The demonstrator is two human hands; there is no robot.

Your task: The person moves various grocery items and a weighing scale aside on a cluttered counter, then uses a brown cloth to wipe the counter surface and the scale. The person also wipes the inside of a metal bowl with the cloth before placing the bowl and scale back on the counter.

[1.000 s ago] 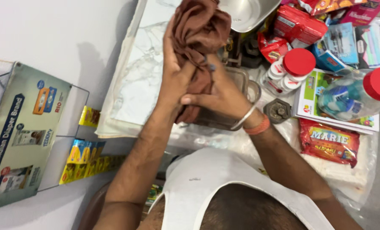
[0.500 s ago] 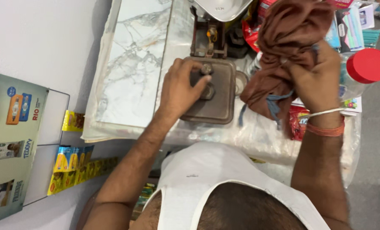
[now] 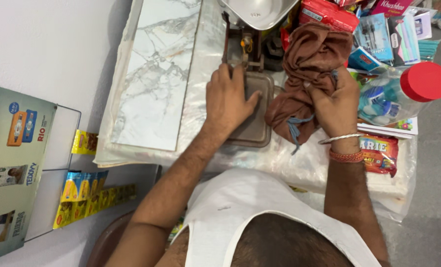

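Cloth [image 3: 307, 74], brown and bunched, sits clamped in the right hand [image 3: 335, 101]; left hand [image 3: 228, 96] presses flat, fingers apart, on the scale's brown platform [image 3: 256, 126] just beside it.

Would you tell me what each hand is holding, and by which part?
The right hand grips the bunched brown cloth around its lower middle. The left hand holds nothing, resting flat on the brown metal tray.

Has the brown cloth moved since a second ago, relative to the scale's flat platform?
Yes. The brown cloth, gripped in the right hand, went from over the platform to its right side, off it.
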